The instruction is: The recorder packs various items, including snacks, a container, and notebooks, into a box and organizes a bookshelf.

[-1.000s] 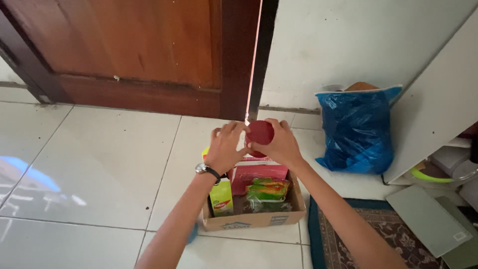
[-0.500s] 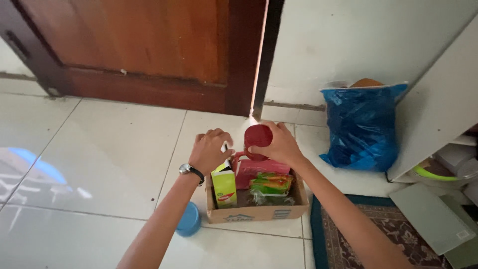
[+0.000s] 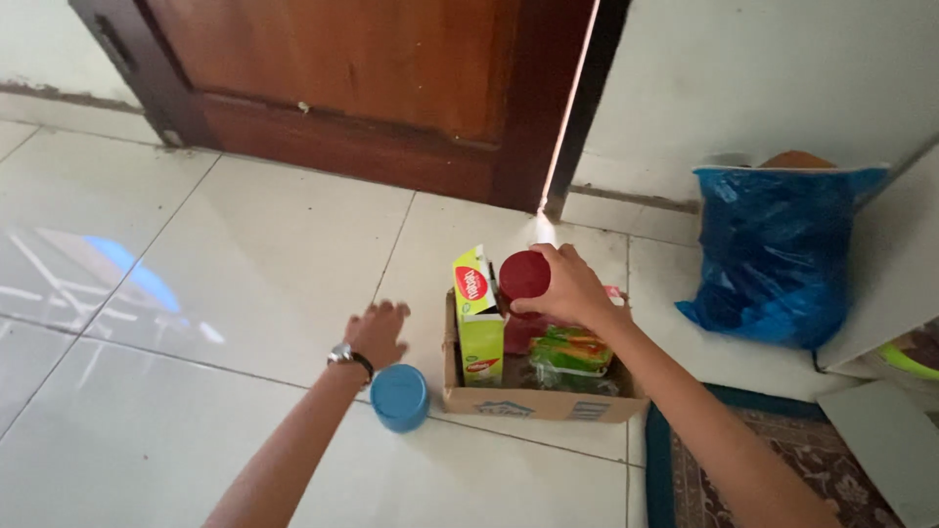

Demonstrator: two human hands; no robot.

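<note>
Red-lidded jar [image 3: 524, 276] sits gripped from above in the right hand [image 3: 572, 288], inside the cardboard box [image 3: 533, 401]. At nine o'clock the left hand [image 3: 377, 332] hovers open and empty, the blue cup [image 3: 399, 397] just below it. Judged mid-handling; seating the jar needs steadiness.

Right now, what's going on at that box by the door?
A person crouches over a cardboard box on the tiled floor near a wooden door. The right hand grips a red jar at the top of the box, beside a green carton and a snack packet. The left hand is open, flat on the floor, next to a blue cup outside the box. A blue plastic bag sits by the wall.
</note>
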